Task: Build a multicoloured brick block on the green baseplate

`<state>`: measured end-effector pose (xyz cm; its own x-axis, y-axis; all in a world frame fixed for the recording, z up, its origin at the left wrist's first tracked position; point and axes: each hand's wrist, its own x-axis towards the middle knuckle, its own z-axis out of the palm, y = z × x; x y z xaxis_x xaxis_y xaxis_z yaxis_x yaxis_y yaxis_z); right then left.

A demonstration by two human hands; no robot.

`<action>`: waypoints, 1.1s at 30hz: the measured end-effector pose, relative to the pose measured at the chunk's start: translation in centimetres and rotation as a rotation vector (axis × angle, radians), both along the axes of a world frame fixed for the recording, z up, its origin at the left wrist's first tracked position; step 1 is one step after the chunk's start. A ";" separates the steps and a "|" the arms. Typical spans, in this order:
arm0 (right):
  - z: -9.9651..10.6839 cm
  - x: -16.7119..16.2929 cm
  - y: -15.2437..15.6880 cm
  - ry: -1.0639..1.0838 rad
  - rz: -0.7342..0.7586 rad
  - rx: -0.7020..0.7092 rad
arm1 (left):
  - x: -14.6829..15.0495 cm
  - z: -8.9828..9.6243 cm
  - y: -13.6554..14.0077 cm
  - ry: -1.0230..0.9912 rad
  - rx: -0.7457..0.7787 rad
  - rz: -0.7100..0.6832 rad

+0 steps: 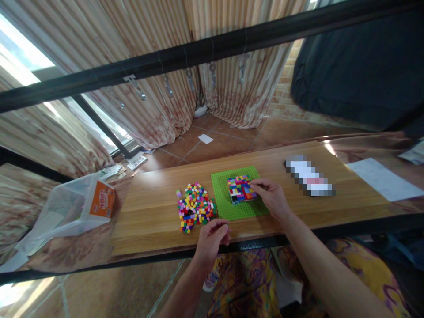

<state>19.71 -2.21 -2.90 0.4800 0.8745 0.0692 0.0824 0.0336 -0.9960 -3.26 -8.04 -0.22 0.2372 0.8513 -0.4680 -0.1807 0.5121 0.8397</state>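
A block of many-coloured toy bricks [241, 189] is built up on a green studded baseplate [220, 194]. My right hand [273, 196] reaches in from the right, thumb and forefinger pinched at the block's right edge; whatever is between the fingertips is too small to make out. Near the table's front edge, my left hand [213, 236] hovers with its fingers curled in towards the thumb, and what they may hold is hidden. Just beyond it lies a loose heap of small coloured bricks [197, 205], left of the baseplate.
The wooden table [149, 212] carries everything. A clear plastic bin [71, 205] with an orange label stands at the left. To the right lie a pixelated, dark-edged object [309, 176] and a white paper sheet [386, 179]. A black bar [212, 51] crosses beyond the table.
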 end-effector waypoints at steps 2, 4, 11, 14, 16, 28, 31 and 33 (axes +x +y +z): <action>0.1 -0.2 0.0 0.030 -0.003 -0.003 | 0.0 0.0 -0.1 -0.003 0.002 0.001; 0.1 -0.3 0.0 0.031 -0.018 -0.004 | 0.0 0.0 -0.1 -0.004 0.003 0.003; 0.1 -0.4 -0.2 -0.116 -0.060 0.021 | 0.0 0.0 0.0 -0.009 0.000 -0.005; 0.2 -0.4 0.0 -0.070 -0.074 -0.008 | 0.0 0.0 0.0 0.000 0.005 -0.007; 0.4 -0.4 0.1 -0.003 -0.078 -0.040 | 0.1 -0.1 0.0 0.001 0.002 -0.011; 0.8 -0.7 0.9 0.029 -0.105 -0.119 | 0.2 0.1 -0.1 0.000 -0.004 0.000; 1.0 -0.7 0.8 0.026 -0.109 -0.112 | 0.3 0.2 0.0 0.003 0.000 0.004; 1.1 -0.7 0.4 0.027 -0.130 -0.099 | 0.3 0.2 0.0 -0.004 0.001 0.014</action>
